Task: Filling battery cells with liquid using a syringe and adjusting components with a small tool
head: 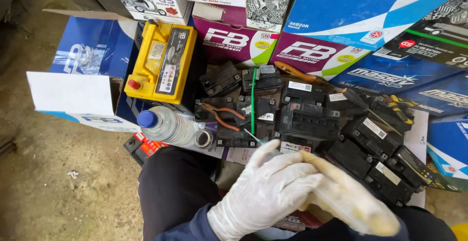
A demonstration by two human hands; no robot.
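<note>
Both hands gloved, close to cam: left hand [265,194] grips the cuff/palm of the glove on right hand [348,199], seems to be tugging it on; right fingers loose, holding nothing. Just beyond, small black batteries [312,119] packed on floor w/ pliers [222,115] lying on top. Clear bottle [168,126] on its side left, yellow battery [163,63] in open box. Cartons [312,51] stacked at back.

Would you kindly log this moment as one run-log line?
left hand: gloved, pulling glove onto right hand | ahead: black batteries, pliers, yellow battery
</note>
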